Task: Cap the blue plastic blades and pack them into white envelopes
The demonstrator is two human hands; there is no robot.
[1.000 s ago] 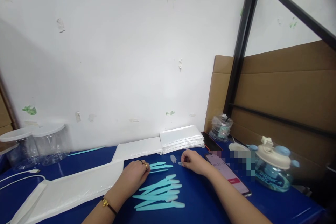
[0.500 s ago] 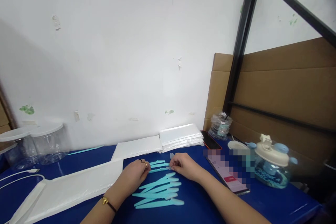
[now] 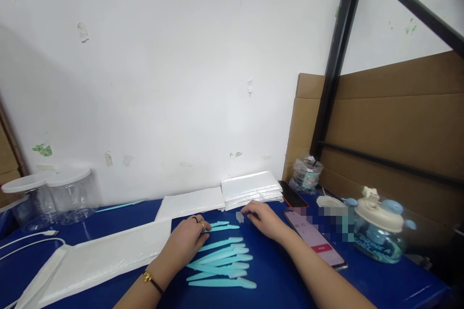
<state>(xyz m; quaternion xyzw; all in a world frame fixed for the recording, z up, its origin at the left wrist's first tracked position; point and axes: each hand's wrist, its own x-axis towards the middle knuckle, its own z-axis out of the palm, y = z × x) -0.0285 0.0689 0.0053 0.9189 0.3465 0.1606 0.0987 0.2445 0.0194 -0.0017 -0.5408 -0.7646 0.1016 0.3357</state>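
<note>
Several teal eyebrow razors [image 3: 222,282] lie in an overlapping row on the blue table, blade ends pointing right. Above that row, a couple more razors [image 3: 228,227] lie at the fingertips of my left hand [image 3: 188,239]. Its thumb is apart from its fingers, which rest at or over the handle ends; their exact contact is hidden. My right hand [image 3: 263,219] is beside a small heap of translucent blade caps [image 3: 239,217], index finger stretched towards them and thumb apart. I see nothing held in it.
White padded mailers [image 3: 105,256] lie at left, with more mailers [image 3: 250,190] stacked by the wall. Clear lidded jars [image 3: 70,198] and a white cable [image 3: 36,236] are at far left. To the right are a lit phone [image 3: 315,239], a dark phone [image 3: 293,195] and a water bottle [image 3: 379,224].
My right hand has left the razor it was touching and moved up to the caps. A razor from the upper group now lies lower, by the row. My left hand's thumb and fingers have spread.
</note>
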